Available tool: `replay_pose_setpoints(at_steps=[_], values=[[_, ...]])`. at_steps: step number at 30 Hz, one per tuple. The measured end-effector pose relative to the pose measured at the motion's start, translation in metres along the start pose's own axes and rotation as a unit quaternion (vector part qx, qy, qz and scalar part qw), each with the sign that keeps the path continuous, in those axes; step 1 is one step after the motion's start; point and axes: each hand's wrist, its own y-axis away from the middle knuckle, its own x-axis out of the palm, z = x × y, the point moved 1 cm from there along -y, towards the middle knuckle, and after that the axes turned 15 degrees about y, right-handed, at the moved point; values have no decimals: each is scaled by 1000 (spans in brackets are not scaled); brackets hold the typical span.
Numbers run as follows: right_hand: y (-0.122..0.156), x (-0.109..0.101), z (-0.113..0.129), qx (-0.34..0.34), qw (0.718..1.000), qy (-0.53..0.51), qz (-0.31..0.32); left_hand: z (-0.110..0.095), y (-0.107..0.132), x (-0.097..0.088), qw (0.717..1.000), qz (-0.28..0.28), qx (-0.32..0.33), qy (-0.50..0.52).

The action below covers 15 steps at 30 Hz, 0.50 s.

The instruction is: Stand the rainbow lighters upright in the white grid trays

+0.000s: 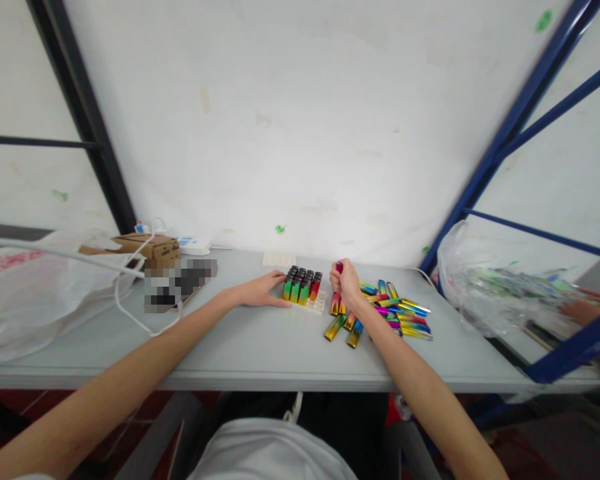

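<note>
A pale slotted tray [316, 305] on the table holds several upright lighters [300, 288] with black tops and green, yellow and red metallic bodies. Its right-hand slots show bare. My left hand [263, 291] rests at the tray's left side, thumb and fingers spread apart around that end; whether it touches the lighters is hard to see. To the right of the tray, my right hand [347, 283] is closed in a fist around a lighter [339, 267], whose purple-red end sticks out on top. Under and beside this hand lies a loose pile of shiny multicoloured lighters [390, 303].
Another pale slotted tray [279, 259] lies by the wall. On the left are a white plastic bag [55, 293], a cardboard box [153, 248] and a white cable [125, 307]. A blue rack [500, 153], a clear bag [505, 280] and another person's hand [587, 310] are on the right.
</note>
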Motion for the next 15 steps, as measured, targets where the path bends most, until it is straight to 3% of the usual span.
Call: replay_pose_setpoints(at_steps=[5, 9, 15], values=[[1, -7, 13, 62, 990, -129, 12, 1, -1, 0, 1000, 3, 0, -1], [4, -11, 31, 160, 950, -267, 0, 1, 0, 0, 1000, 2, -1, 2], [6, -15, 50, 213, 914, -346, -15, 1, 0, 0, 1000, -1, 9, -3]])
